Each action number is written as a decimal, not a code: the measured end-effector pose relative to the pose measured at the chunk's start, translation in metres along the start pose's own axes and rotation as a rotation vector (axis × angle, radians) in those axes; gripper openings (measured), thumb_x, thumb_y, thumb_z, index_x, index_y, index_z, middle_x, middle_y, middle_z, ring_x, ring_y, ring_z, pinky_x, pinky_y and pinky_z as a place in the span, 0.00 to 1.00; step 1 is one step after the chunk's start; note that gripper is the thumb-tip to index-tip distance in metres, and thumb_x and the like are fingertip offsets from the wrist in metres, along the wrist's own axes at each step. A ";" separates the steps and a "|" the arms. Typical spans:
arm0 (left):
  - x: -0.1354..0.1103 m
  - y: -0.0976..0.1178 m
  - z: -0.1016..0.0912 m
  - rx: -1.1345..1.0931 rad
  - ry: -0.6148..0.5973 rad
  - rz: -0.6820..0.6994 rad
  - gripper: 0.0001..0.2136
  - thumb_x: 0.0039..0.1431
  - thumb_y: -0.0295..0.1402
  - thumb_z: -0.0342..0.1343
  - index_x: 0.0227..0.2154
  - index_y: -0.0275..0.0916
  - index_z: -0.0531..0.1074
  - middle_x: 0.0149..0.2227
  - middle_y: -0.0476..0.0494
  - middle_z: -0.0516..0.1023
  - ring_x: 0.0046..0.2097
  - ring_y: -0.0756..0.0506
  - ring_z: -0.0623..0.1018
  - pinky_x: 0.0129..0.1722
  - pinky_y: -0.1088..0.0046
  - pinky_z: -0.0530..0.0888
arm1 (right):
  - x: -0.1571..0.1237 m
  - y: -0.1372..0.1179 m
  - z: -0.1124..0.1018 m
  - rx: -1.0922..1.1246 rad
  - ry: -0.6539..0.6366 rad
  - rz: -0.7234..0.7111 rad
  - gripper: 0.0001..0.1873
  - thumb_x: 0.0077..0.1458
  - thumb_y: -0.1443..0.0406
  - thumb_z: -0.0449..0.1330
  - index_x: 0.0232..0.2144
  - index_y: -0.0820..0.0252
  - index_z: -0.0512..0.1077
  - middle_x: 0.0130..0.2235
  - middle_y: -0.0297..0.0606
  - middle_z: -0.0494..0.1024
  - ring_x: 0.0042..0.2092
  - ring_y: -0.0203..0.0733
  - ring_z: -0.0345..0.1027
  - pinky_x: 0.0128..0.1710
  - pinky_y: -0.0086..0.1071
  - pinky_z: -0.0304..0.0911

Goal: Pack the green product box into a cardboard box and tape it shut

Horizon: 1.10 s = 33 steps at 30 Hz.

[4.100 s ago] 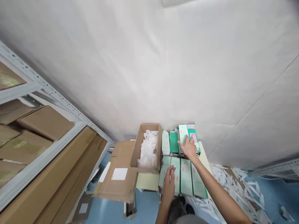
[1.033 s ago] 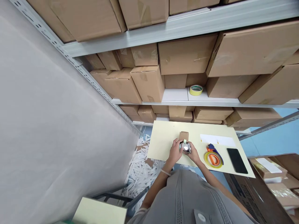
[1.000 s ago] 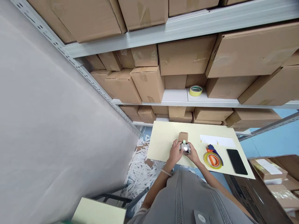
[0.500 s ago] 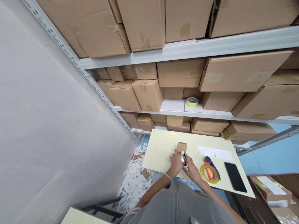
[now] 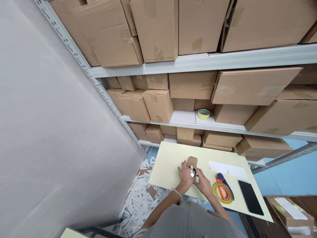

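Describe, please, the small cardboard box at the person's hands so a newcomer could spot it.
Below metal shelving of brown cartons lies a pale yellow board. Just beyond the left hand and right hand sits a small brown cardboard box, far smaller than any carton.
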State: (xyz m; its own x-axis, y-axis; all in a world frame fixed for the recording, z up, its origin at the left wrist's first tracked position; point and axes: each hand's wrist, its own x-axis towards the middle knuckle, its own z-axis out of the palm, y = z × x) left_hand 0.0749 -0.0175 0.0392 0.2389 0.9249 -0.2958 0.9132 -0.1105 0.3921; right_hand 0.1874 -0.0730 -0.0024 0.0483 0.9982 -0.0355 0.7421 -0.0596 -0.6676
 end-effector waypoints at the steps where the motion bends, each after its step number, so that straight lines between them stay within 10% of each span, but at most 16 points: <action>1: -0.002 -0.002 -0.001 -0.023 0.027 0.033 0.35 0.48 0.30 0.63 0.62 0.39 0.63 0.69 0.31 0.55 0.69 0.31 0.55 0.67 0.48 0.53 | 0.000 0.000 0.001 -0.007 0.006 0.010 0.44 0.49 0.69 0.57 0.67 0.38 0.53 0.61 0.35 0.68 0.49 0.47 0.75 0.37 0.34 0.70; 10: -0.028 -0.001 -0.044 -0.299 0.118 0.145 0.29 0.41 0.30 0.66 0.50 0.40 0.69 0.69 0.38 0.56 0.47 0.36 0.79 0.47 0.59 0.77 | 0.000 0.002 -0.001 -0.057 0.106 0.052 0.34 0.52 0.67 0.54 0.62 0.48 0.59 0.58 0.40 0.70 0.47 0.49 0.75 0.34 0.36 0.68; 21: -0.070 -0.016 -0.178 -0.879 0.759 0.217 0.11 0.50 0.35 0.62 0.36 0.40 0.70 0.44 0.44 0.73 0.34 0.50 0.70 0.35 0.73 0.70 | 0.036 0.015 -0.014 0.029 0.264 0.148 0.35 0.55 0.55 0.57 0.63 0.55 0.56 0.57 0.45 0.70 0.43 0.50 0.75 0.36 0.39 0.68; 33: -0.063 -0.037 -0.131 -1.307 0.681 0.018 0.21 0.44 0.47 0.69 0.31 0.40 0.67 0.26 0.55 0.62 0.29 0.51 0.66 0.34 0.75 0.66 | 0.072 0.006 -0.011 -0.001 0.160 0.203 0.40 0.52 0.63 0.58 0.67 0.52 0.54 0.62 0.47 0.64 0.49 0.52 0.73 0.40 0.40 0.68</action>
State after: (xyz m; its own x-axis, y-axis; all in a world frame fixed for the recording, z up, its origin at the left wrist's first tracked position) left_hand -0.0170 -0.0243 0.1571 -0.2894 0.9567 0.0301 -0.1166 -0.0665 0.9910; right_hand 0.2028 -0.0015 -0.0012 0.3017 0.9520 -0.0509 0.7067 -0.2591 -0.6584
